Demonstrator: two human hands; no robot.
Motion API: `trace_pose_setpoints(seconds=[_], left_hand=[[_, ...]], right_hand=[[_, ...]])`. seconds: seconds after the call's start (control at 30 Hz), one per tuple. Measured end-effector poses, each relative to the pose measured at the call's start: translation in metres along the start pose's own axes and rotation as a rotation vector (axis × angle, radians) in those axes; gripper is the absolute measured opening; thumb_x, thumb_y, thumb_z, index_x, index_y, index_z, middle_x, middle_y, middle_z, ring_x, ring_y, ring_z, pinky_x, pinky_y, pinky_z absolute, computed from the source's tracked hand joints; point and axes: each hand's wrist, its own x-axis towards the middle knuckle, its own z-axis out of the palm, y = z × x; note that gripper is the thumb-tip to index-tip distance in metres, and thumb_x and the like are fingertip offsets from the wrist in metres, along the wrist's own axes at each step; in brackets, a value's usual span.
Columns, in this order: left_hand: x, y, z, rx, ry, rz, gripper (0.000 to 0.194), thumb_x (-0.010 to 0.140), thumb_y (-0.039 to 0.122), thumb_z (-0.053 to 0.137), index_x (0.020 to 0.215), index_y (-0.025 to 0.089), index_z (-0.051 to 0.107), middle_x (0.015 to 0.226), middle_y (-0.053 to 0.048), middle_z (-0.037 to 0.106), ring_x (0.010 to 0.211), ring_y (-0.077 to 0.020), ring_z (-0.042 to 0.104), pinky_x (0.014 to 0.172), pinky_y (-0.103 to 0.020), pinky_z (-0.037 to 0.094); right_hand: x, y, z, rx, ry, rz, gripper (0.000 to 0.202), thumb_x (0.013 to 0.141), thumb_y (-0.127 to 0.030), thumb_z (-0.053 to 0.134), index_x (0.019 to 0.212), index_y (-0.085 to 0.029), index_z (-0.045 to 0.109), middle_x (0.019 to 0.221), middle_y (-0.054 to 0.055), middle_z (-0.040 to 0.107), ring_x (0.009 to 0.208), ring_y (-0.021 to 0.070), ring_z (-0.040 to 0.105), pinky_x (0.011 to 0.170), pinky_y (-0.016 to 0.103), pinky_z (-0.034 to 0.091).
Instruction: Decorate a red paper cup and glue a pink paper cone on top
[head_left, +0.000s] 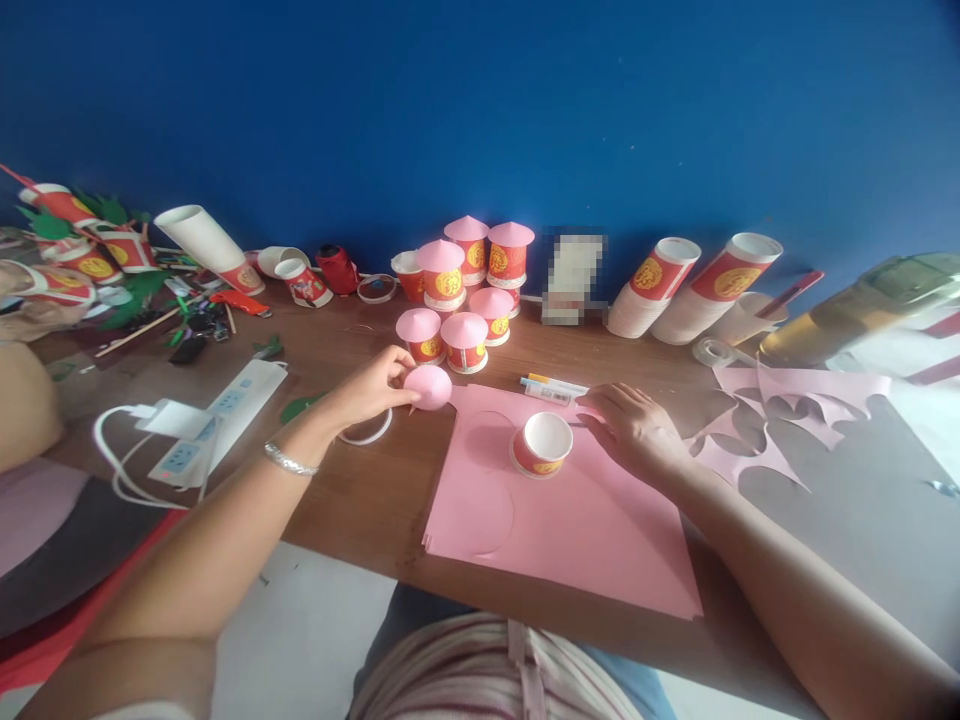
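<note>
My left hand (375, 388) pinches a small pink paper cone (430, 388) at its rim, above the table just left of the pink sheets. My right hand (636, 430) is at the upper right edge of a stack of pink paper (577, 555), fingers drawn together; what lies between the fingertips is hidden. On the stack a red and white paper cup (541, 462) stands with its mouth up. Round outlines mark the paper left of it. Beyond my left hand stand several red cups with pink cone tops (465, 330).
Pens (556, 382) lie at the stack's far edge. Stacked cups (660, 285) lean by the blue wall, with pink paper scraps (750, 440) and a bottle (847, 300) at right. A power strip (244, 395) is at left, beside another person's arm.
</note>
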Motion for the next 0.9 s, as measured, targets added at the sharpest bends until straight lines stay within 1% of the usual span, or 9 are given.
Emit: trace_pose_setpoints(seconds=[0.13, 0.23, 0.3, 0.4, 0.47, 0.53, 0.63, 0.7, 0.9], left_hand=[[-0.008, 0.020, -0.001, -0.259, 0.098, -0.028, 0.065, 0.061, 0.046, 0.100, 0.109, 0.017, 0.067, 0.097, -0.005, 0.079, 0.087, -0.0203, 0.071, 0.078, -0.031, 0.051], [-0.017, 0.041, 0.009, -0.510, 0.084, 0.063, 0.053, 0.059, 0.044, 0.103, 0.090, 0.013, 0.073, 0.080, -0.001, 0.071, 0.065, -0.0093, 0.056, 0.060, -0.024, 0.042], [-0.023, 0.057, 0.022, -0.630, 0.002, 0.088, 0.048, 0.062, 0.046, 0.102, 0.085, 0.013, 0.076, 0.069, 0.000, 0.065, 0.061, -0.0089, 0.053, 0.056, -0.024, 0.040], [-0.030, 0.083, 0.049, -0.704, -0.173, 0.072, 0.046, 0.061, 0.046, 0.104, 0.083, 0.014, 0.078, 0.078, -0.003, 0.070, 0.064, -0.0091, 0.057, 0.056, -0.022, 0.042], [-0.033, 0.099, 0.066, -0.689, -0.310, 0.078, 0.045, 0.064, 0.048, 0.102, 0.073, 0.014, 0.075, 0.069, 0.000, 0.064, 0.062, -0.0080, 0.055, 0.055, -0.021, 0.041], [-0.032, 0.109, 0.079, -0.642, -0.432, 0.112, 0.043, 0.070, 0.048, 0.099, 0.069, 0.014, 0.073, 0.060, 0.002, 0.057, 0.057, -0.0069, 0.050, 0.053, -0.021, 0.037], [-0.029, 0.116, 0.091, -0.569, -0.537, 0.101, 0.041, 0.074, 0.048, 0.096, 0.072, 0.014, 0.074, 0.059, 0.003, 0.055, 0.055, -0.0060, 0.045, 0.051, -0.021, 0.032], [-0.026, 0.115, 0.096, -0.553, -0.536, 0.058, 0.043, 0.071, 0.048, 0.097, 0.074, 0.013, 0.073, 0.060, 0.003, 0.054, 0.054, -0.0054, 0.042, 0.049, -0.021, 0.028], [-0.022, 0.105, 0.102, -0.544, -0.492, -0.036, 0.051, 0.063, 0.049, 0.101, 0.067, 0.013, 0.065, 0.061, 0.006, 0.045, 0.054, -0.0037, 0.037, 0.049, -0.019, 0.025]], right_hand=[[0.004, -0.003, -0.004, 0.136, 0.031, 0.104, 0.022, 0.109, -0.030, 0.057, 0.104, -0.020, 0.075, 0.098, 0.009, 0.079, 0.089, 0.0245, 0.074, 0.076, 0.037, 0.056], [0.011, -0.013, -0.017, 0.381, 0.081, 0.340, 0.023, 0.105, -0.039, 0.062, 0.100, -0.022, 0.077, 0.093, 0.007, 0.078, 0.080, 0.0210, 0.073, 0.069, 0.033, 0.056], [0.018, -0.024, -0.030, 0.592, 0.094, 0.525, 0.028, 0.099, -0.049, 0.071, 0.097, -0.022, 0.079, 0.091, 0.006, 0.078, 0.077, 0.0199, 0.071, 0.067, 0.032, 0.055], [0.027, -0.043, -0.052, 0.931, 0.012, 0.735, 0.044, 0.089, -0.065, 0.079, 0.097, -0.021, 0.081, 0.083, 0.005, 0.075, 0.067, 0.0172, 0.065, 0.061, 0.031, 0.052], [0.030, -0.053, -0.063, 1.054, -0.037, 0.772, 0.047, 0.085, -0.067, 0.083, 0.095, -0.020, 0.082, 0.078, 0.004, 0.072, 0.062, 0.0144, 0.058, 0.058, 0.031, 0.049], [0.030, -0.060, -0.068, 1.160, -0.108, 0.762, 0.049, 0.087, -0.068, 0.082, 0.084, -0.019, 0.080, 0.069, 0.003, 0.066, 0.059, 0.0131, 0.053, 0.057, 0.030, 0.045], [0.024, -0.062, -0.065, 1.331, -0.150, 0.753, 0.054, 0.086, -0.071, 0.082, 0.073, -0.019, 0.075, 0.061, 0.000, 0.057, 0.056, 0.0118, 0.048, 0.055, 0.030, 0.039], [0.020, -0.061, -0.058, 1.422, -0.129, 0.784, 0.055, 0.081, -0.071, 0.086, 0.070, -0.018, 0.073, 0.062, 0.000, 0.057, 0.055, 0.0106, 0.045, 0.054, 0.029, 0.036], [0.016, -0.060, -0.046, 1.488, -0.131, 0.870, 0.058, 0.085, -0.073, 0.082, 0.071, -0.018, 0.071, 0.067, 0.002, 0.061, 0.058, 0.0108, 0.047, 0.055, 0.030, 0.034]])
